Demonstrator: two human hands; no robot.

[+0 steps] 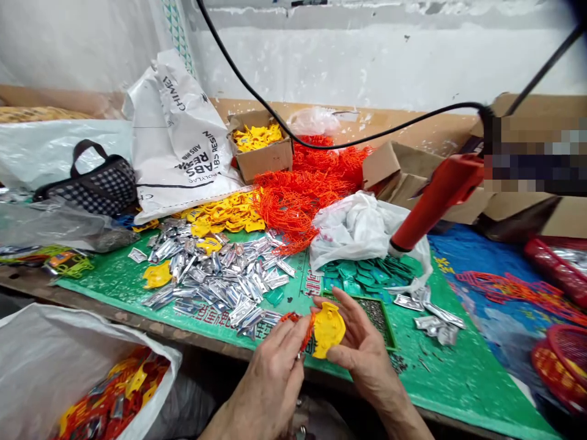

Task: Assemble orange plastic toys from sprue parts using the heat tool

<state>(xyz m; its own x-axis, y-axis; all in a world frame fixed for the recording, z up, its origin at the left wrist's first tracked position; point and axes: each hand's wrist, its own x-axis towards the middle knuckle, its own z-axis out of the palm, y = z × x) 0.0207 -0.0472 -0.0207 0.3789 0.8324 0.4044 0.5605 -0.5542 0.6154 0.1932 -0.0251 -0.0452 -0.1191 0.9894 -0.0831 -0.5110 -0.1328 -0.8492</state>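
Note:
Just in front of the table's near edge, my right hand [362, 348] grips a yellow plastic piece [329, 331] between thumb and fingers. Small raised studs show on its face. My left hand [275, 366] is closed beside it, with an orange-red cord [306, 333] bunched at its fingertips; what else it may hold is hidden by the fingers. Behind my right hand is a green tray [391, 333] of small dark metal bits. Past my left hand spreads a heap of shiny silver metal pieces [229, 275], and a yellow piece [157, 275] lies at its left side.
A red powered hand tool [435, 205] hangs nose-down at right, its black cable [257, 91] looping across. Behind lie orange cords [293, 201], yellow pieces [229, 214], a cardboard box [266, 160] and green pieces [367, 275]. An open white sack [92, 336] stands at lower left.

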